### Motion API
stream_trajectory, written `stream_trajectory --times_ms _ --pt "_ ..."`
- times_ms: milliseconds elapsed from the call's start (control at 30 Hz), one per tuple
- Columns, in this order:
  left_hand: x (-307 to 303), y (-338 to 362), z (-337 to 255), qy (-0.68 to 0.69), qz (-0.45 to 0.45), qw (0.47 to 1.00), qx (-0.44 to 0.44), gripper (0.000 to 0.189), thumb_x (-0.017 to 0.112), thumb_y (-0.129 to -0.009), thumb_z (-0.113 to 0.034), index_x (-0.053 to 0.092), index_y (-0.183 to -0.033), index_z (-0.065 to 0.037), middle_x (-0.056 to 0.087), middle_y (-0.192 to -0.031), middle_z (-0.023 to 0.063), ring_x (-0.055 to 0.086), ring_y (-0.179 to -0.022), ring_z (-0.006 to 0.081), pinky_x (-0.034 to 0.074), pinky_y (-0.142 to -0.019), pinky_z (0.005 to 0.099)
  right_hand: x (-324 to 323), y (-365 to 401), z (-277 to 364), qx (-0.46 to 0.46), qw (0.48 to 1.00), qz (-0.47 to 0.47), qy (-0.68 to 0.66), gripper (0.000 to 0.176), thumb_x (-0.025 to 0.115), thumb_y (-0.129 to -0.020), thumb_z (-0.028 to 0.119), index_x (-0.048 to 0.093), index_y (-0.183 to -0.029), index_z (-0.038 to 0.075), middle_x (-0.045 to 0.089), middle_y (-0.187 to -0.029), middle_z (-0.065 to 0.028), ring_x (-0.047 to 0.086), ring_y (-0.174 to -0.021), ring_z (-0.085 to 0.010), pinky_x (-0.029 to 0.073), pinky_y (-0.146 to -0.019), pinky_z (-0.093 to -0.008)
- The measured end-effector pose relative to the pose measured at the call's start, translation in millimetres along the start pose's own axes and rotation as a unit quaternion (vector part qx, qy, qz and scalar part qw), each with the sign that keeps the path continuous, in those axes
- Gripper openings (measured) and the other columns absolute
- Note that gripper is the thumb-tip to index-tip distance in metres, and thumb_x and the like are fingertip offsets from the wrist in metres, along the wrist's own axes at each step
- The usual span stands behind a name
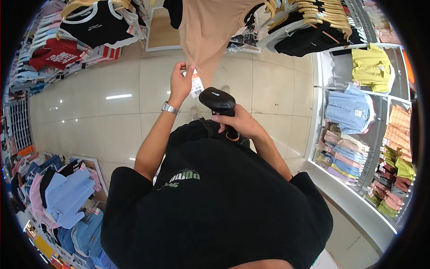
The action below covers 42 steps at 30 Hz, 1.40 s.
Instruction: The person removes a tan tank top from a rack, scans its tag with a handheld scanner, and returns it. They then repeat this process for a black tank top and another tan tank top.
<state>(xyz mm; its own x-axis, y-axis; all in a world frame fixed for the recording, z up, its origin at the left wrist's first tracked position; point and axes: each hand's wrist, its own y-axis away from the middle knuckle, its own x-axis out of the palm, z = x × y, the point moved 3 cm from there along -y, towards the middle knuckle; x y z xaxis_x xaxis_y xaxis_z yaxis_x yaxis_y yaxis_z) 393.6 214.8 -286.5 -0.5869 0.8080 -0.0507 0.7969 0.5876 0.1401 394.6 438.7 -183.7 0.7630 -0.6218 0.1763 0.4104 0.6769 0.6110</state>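
The left hand (pixel 181 84) pinches a price tag (pixel 196 85) against a beige garment (pixel 209 31); the right hand (pixel 241 122) grips a black barcode scanner (pixel 218 101) just beside the tag

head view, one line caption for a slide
Left hand holds a price tag against a beige garment; right hand holds a black scanner.

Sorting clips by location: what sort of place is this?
Probably a clothing shop: tops on wooden hangers, a price tag at the left hand, a handheld scanner in the right hand.
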Motion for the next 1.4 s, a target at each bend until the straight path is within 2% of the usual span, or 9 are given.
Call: stream_trajectory --times_ms 167,267,367,467,567,667,933,1067,1400 --pt "1.7 3.2 -6.5 0.001 -0.062 0.997 0.053 0.030 0.063 -0.098 -0.028 0.058 -0.100 0.002 0.062 -0.088 0.0053 0.056 -0.066 0.0087 0.047 -0.060 0.0256 9.3 2.5 6.8 -0.012 0.999 0.021 -0.029 0.038 0.073 -0.088 0.018 0.056 -0.112 -0.006 0.060 -0.092 -0.0067 0.063 -0.072 -0.0132 0.057 -0.065 -0.0276" --pt "-0.7 -1.0 0.8 0.045 -0.052 0.997 0.039 0.029 0.060 -0.099 -0.029 0.058 -0.095 0.000 0.061 -0.083 0.0029 0.054 -0.066 0.0068 0.045 -0.059 0.0237 11.2 2.3 8.2 -0.014 0.999 0.022 -0.026 0.040 0.073 -0.088 0.018 0.055 -0.114 -0.007 0.060 -0.093 -0.0068 0.064 -0.074 -0.0139 0.058 -0.065 -0.0277" --pt "-3.0 -0.1 0.1 0.121 -0.006 0.992 -0.034 0.028 0.057 -0.101 -0.029 0.058 -0.091 -0.003 0.058 -0.079 -0.0003 0.050 -0.066 0.0039 0.042 -0.057 0.0218 12.1 3.9 7.2 -0.013 1.000 0.019 -0.021 0.041 0.072 -0.088 0.017 0.054 -0.116 -0.007 0.060 -0.093 -0.0070 0.064 -0.075 -0.0142 0.058 -0.064 -0.0277" --pt "-5.9 -5.6 15.6 0.142 0.017 0.989 -0.036 0.027 0.054 -0.103 -0.031 0.059 -0.094 -0.006 0.057 -0.077 -0.0039 0.052 -0.067 0.0014 0.044 -0.059 0.0190 12.4 8.7 8.9 -0.006 1.000 0.014 -0.007 0.041 0.072 -0.088 0.016 0.053 -0.117 -0.006 0.060 -0.093 -0.0072 0.063 -0.074 -0.0142 0.058 -0.062 -0.0281" --pt "-4.4 -3.6 9.8 0.167 0.028 0.984 -0.054 0.029 0.049 -0.105 -0.032 0.057 -0.093 -0.006 0.049 -0.073 -0.0056 0.047 -0.064 0.0014 0.039 -0.055 0.0206 15.3 17.6 17.3 -0.002 1.000 0.003 0.008 0.042 0.072 -0.088 0.015 0.052 -0.119 -0.005 0.060 -0.093 -0.0073 0.063 -0.073 -0.0141 0.058 -0.060 -0.0283" --pt "-4.2 -3.0 10.4 0.187 0.026 0.981 -0.046 0.030 0.046 -0.106 -0.033 0.056 -0.096 -0.007 0.048 -0.073 -0.0061 0.045 -0.063 0.0016 0.040 -0.055 0.0203 17.4 21.0 16.9 -0.007 1.000 -0.006 0.022 0.042 0.072 -0.088 0.015 0.051 -0.119 -0.004 0.060 -0.092 -0.0074 0.063 -0.071 -0.0138 0.057 -0.058 -0.0280" --pt "-4.3 -4.3 18.0 0.174 0.029 0.984 -0.034 0.031 0.044 -0.107 -0.032 0.056 -0.101 -0.005 0.049 -0.081 -0.0047 0.046 -0.071 0.0024 0.042 -0.063 0.0209 20.2 18.8 13.7 0.007 0.998 -0.019 0.052 0.044 0.072 -0.088 0.016 0.050 -0.119 -0.004 0.059 -0.088 -0.0077 0.060 -0.061 -0.0130 0.054 -0.054 -0.0274" --pt "-3.5 -4.2 19.9 0.166 0.025 0.985 -0.034 0.030 0.044 -0.107 -0.032 0.056 -0.105 -0.004 0.050 -0.084 -0.0036 0.048 -0.075 0.0036 0.044 -0.067 0.0214 19.8 16.3 10.7 0.000 0.998 -0.026 0.054 0.045 0.072 -0.087 0.016 0.049 -0.121 -0.004 0.059 -0.089 -0.0084 0.061 -0.061 -0.0133 0.054 -0.054 -0.0275" --pt "1.2 -1.5 21.2 0.187 0.007 0.981 -0.045 0.030 0.042 -0.107 -0.033 0.054 -0.109 -0.006 0.051 -0.084 -0.0041 0.049 -0.074 0.0030 0.044 -0.066 0.0213 24.7 13.6 11.2 0.004 0.997 -0.034 0.069 0.047 0.072 -0.087 0.016 0.049 -0.122 -0.005 0.060 -0.089 -0.0089 0.060 -0.057 -0.0132 0.053 -0.053 -0.0278"
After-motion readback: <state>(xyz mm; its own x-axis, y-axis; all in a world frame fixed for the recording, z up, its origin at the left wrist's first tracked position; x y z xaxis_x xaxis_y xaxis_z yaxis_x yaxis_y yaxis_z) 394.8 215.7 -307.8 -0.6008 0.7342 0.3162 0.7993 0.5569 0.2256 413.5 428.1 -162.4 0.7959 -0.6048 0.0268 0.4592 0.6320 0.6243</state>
